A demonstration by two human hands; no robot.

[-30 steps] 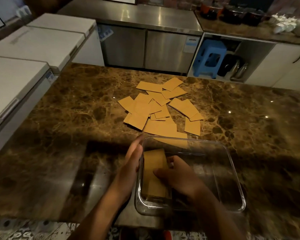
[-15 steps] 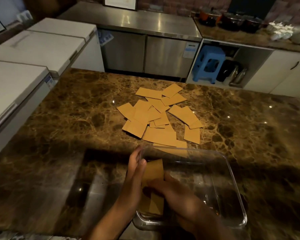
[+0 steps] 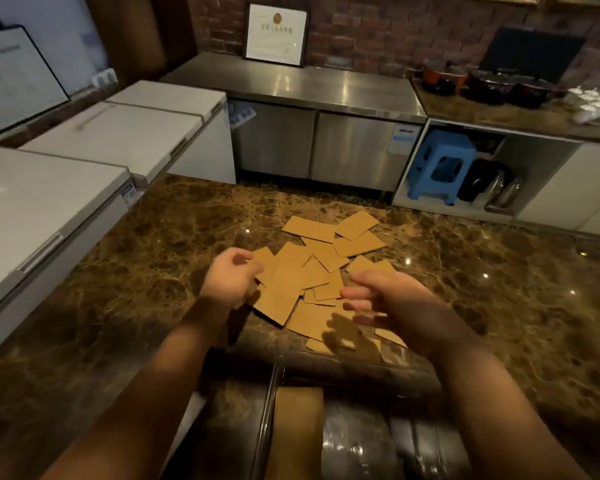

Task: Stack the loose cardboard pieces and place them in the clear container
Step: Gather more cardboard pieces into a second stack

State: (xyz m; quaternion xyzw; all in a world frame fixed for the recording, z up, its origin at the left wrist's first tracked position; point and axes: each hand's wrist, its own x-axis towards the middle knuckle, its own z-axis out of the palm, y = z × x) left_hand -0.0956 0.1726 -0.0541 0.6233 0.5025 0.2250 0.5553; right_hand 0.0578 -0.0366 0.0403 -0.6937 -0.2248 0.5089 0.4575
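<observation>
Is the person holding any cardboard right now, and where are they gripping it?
Nothing is held. Both the left hand and right hand hover empty, fingers loosely curled, over the loose cardboard pieces on the marble counter.

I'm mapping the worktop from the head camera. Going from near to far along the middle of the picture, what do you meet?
Stacked cardboard in the clear container → the two hands, left and right, over the near edge of the loose cardboard pieces → stainless steel counter → framed certificate.
</observation>
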